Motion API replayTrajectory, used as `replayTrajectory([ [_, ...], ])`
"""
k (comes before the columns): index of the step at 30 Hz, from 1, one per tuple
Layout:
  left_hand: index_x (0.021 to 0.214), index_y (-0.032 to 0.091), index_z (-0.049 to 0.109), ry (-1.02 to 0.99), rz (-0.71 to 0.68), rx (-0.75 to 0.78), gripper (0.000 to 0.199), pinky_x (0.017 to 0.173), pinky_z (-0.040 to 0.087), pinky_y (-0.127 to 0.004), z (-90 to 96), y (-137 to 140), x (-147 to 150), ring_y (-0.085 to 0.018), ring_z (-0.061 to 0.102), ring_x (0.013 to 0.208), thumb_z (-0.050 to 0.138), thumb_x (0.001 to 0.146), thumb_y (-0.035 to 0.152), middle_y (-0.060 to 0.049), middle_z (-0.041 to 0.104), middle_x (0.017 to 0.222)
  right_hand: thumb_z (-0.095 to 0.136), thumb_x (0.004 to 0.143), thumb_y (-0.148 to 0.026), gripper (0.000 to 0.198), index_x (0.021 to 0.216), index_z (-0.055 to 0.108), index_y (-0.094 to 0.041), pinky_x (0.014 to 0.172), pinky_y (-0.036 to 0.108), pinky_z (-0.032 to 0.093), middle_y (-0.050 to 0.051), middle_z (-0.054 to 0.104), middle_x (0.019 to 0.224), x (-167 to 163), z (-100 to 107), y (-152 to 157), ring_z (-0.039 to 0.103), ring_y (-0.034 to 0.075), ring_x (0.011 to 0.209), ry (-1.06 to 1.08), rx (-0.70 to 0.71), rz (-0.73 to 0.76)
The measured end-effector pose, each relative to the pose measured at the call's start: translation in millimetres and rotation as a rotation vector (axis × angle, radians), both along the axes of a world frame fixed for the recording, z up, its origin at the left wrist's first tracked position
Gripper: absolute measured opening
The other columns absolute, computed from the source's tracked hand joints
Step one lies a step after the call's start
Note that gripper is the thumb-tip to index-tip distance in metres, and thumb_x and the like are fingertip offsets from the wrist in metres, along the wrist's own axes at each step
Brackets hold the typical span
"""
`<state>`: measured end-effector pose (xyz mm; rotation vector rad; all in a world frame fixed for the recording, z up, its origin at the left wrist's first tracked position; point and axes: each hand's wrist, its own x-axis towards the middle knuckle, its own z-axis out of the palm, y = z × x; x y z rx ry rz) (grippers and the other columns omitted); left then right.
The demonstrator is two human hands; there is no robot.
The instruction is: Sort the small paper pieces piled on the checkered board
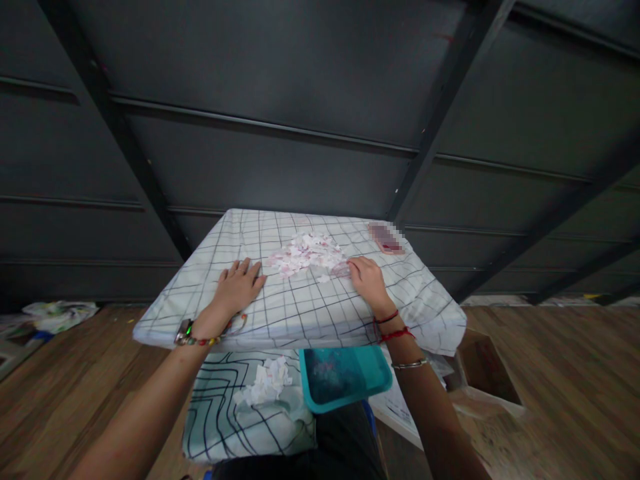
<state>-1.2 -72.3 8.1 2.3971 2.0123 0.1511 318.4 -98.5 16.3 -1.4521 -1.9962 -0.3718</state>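
My left hand [237,288] lies flat on the checked tablecloth [300,310], fingers spread, left of a heap of small white and pinkish paper-like pieces [307,252]. It holds nothing. At the heap's right edge my right hand [369,279] is closed, thumb and fingers pinching a thin, see-through pinkish piece [341,269] that looks like plastic film. Its far end rests against the heap; its exact kind is too small to tell.
A phone [386,238] lies at the table's back right. Below the front edge are a teal plastic tub [345,403] and a cloth-covered seat [220,400] with more white pieces [270,381]. An open cardboard box [487,367] stands right. A dark panelled wall [280,160] rises behind.
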Motion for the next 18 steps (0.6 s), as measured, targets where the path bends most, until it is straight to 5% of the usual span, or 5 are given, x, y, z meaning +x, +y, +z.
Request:
replayTrajectory([
  [18,0.141,0.022,0.034,-0.008,0.008,-0.011,0.058,0.106,0.021,-0.049,1.3,-0.4,0.2,-0.030,0.022,0.137,0.019,0.092,0.049,-0.010,0.026,0.150,0.042,0.088,-0.016,0.023,0.084,0.065,-0.018,0.074,0.032,0.041,0.007,0.066,0.079,-0.3,-0.2,-0.6,0.057,0.020,0.075,-0.016,0.067,-0.020],
])
